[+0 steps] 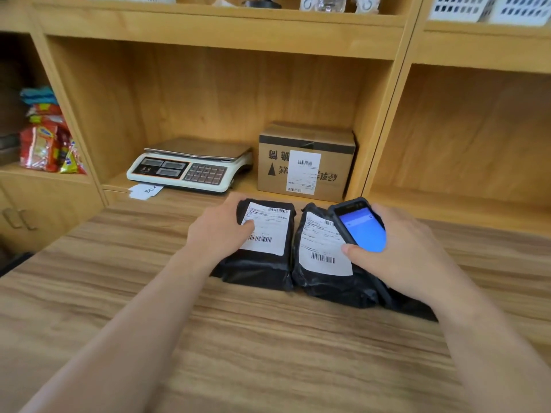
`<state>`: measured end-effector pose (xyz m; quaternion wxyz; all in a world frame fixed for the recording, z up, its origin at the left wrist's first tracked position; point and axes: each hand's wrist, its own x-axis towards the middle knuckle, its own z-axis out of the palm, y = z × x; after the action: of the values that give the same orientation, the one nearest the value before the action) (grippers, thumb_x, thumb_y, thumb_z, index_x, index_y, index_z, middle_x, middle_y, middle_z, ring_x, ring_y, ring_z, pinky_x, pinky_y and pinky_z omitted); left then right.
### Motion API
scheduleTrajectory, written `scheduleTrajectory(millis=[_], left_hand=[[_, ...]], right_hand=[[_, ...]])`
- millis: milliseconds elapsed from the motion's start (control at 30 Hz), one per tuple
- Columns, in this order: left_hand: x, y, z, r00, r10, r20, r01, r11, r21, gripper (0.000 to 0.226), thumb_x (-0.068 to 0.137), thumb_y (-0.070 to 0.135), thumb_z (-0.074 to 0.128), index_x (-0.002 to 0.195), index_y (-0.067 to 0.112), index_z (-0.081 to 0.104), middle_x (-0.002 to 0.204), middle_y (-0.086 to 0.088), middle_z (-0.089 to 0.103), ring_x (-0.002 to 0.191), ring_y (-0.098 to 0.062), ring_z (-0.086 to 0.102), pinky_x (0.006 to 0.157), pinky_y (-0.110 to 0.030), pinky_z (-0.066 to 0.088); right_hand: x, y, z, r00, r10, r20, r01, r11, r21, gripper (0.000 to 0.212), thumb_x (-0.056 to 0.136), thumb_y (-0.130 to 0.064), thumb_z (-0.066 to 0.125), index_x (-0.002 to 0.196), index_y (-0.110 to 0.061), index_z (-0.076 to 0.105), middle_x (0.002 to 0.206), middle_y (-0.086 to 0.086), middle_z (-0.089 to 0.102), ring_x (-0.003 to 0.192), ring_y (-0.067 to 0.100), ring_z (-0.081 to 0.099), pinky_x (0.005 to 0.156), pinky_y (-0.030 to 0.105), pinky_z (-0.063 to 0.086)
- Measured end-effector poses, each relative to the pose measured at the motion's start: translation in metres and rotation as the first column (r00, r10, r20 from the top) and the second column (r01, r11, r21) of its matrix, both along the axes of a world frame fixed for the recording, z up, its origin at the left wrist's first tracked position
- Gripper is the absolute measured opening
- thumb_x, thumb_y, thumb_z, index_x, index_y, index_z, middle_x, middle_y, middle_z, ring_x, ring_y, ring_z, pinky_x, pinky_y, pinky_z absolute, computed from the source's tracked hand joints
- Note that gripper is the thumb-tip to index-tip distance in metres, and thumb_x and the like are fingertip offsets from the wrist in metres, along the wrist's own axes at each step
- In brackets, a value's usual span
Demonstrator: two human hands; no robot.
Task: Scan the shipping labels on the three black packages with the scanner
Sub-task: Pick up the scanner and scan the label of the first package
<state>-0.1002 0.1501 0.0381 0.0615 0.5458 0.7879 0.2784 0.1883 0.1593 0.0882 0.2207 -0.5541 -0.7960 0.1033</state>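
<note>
Black packages lie side by side on the wooden table [238,338]. The left package [262,266] carries a white shipping label [268,231], and my left hand [219,234] grips its left edge with the thumb on the label. The middle package [328,281] also shows a white label [320,248]. A third package [414,308] is mostly hidden under my right arm. My right hand [408,251] holds a black handheld scanner [359,226] with a lit blue screen, tilted over the middle package's right side.
On the shelf behind stand a white digital scale [190,165] and a cardboard box [307,162] with its own label. A paper slip [146,190] lies under the scale's front. Snack bags [44,144] fill the left cubby. White baskets [489,7] sit top right.
</note>
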Motion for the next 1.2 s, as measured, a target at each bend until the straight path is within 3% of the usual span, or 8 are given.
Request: scheduleTrajectory(millis=[100,233,333,400,500,700,867,1200], left_hand=[[-0.008,0.004,-0.006,0.992,-0.016,0.128,0.021,0.999,-0.033,0.058,0.091,0.045,0.059,0.143,0.053,0.034,0.133,-0.001,0.064,0.119,-0.029,0.058,0.09,-0.039,0.047],[-0.009,0.009,-0.006,0.951,-0.013,0.308,0.047,0.993,-0.104,0.08,0.089,0.052,0.067,0.156,0.033,0.029,0.151,-0.002,0.052,0.133,-0.027,0.051,0.103,-0.041,0.043],[-0.014,0.016,-0.015,0.91,0.032,0.412,0.036,0.987,-0.156,0.05,0.082,0.056,0.073,0.122,0.028,0.065,0.125,0.002,0.07,0.106,-0.019,0.065,0.092,-0.039,0.052],[-0.021,0.018,-0.021,0.845,0.045,0.534,0.036,0.989,-0.141,0.038,0.077,0.054,0.077,0.1,0.024,0.075,0.101,0.002,0.079,0.091,-0.02,0.074,0.087,-0.042,0.06],[-0.026,0.019,-0.023,0.759,0.06,0.648,0.051,0.987,-0.15,0.034,0.082,0.045,0.078,0.101,0.016,0.078,0.088,0.0,0.082,0.084,-0.023,0.078,0.084,-0.046,0.062],[-0.027,0.024,-0.027,0.746,0.054,0.664,0.038,0.992,-0.124,0.026,0.087,0.034,0.078,0.095,0.01,0.079,0.082,-0.003,0.081,0.08,-0.025,0.079,0.08,-0.044,0.063],[-0.027,0.027,-0.033,0.738,0.026,0.674,0.007,0.999,-0.045,0.015,0.09,0.025,0.076,0.082,0.012,0.078,0.076,-0.004,0.08,0.068,-0.021,0.075,0.058,-0.027,0.055],[-0.034,0.033,-0.031,0.753,0.065,0.655,-0.174,0.979,0.103,0.022,0.087,0.032,0.073,0.08,0.013,0.08,0.087,-0.008,0.08,0.09,-0.031,0.075,0.082,-0.048,0.06]], right_hand=[[-0.004,0.002,0.001,1.0,0.029,0.008,-0.029,1.0,-0.005,0.066,0.064,-0.07,0.06,0.121,-0.037,0.056,0.109,-0.008,0.058,0.097,0.018,0.051,0.074,0.038,0.041],[-0.009,0.005,0.001,0.998,0.058,0.006,-0.058,0.998,-0.021,0.057,0.062,-0.072,0.058,0.108,-0.038,0.053,0.1,-0.011,0.055,0.092,0.018,0.05,0.07,0.036,0.038],[-0.009,0.01,0.0,0.998,0.066,0.006,-0.066,0.998,-0.012,0.059,0.06,-0.074,0.056,0.106,-0.037,0.054,0.099,-0.012,0.057,0.091,0.017,0.052,0.069,0.036,0.04],[-0.009,0.013,0.0,0.998,0.067,0.01,-0.067,0.998,-0.009,0.06,0.061,-0.073,0.057,0.109,-0.038,0.054,0.101,-0.012,0.057,0.092,0.017,0.053,0.069,0.036,0.041],[-0.008,0.012,-0.001,0.998,0.065,0.009,-0.065,0.997,-0.027,0.054,0.065,-0.069,0.063,0.109,-0.04,0.049,0.104,-0.012,0.056,0.093,0.016,0.05,0.069,0.035,0.038],[-0.007,0.01,0.002,0.999,0.04,0.024,-0.039,0.998,-0.039,0.061,0.069,-0.065,0.067,0.121,-0.038,0.052,0.109,-0.009,0.055,0.095,0.016,0.048,0.071,0.034,0.036],[-0.007,0.008,0.002,0.999,0.025,0.039,-0.024,0.999,-0.033,0.069,0.069,-0.065,0.067,0.128,-0.034,0.053,0.116,-0.006,0.057,0.1,0.017,0.048,0.076,0.036,0.039],[-0.007,0.004,0.005,0.999,0.034,0.035,-0.032,0.998,-0.058,0.072,0.069,-0.065,0.067,0.131,-0.033,0.052,0.113,-0.009,0.053,0.099,0.015,0.046,0.077,0.035,0.038]])
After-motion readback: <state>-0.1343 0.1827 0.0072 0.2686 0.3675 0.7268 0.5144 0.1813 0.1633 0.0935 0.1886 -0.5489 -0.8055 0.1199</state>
